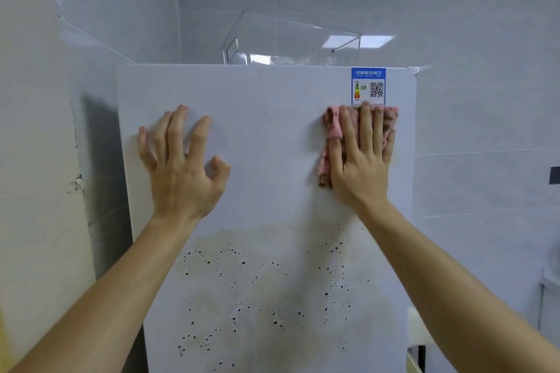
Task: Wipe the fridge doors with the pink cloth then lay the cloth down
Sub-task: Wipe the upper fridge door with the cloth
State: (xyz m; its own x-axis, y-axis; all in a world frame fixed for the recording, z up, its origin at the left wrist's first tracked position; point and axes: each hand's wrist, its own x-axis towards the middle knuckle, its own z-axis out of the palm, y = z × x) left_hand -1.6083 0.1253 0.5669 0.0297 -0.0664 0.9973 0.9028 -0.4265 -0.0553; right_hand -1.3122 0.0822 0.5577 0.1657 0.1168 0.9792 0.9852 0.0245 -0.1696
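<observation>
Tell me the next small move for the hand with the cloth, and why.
Probably sweep the right hand and pink cloth downward. The upper fridge door looks clean, while dark specks and a yellowish smear cover the lower part. The left hand rests on the door, apparently bracing it.

right hand [360,157] presses the pink cloth [333,127] flat on the fridge door [272,136]; left hand [181,160] braces beside, fingers spread.
</observation>
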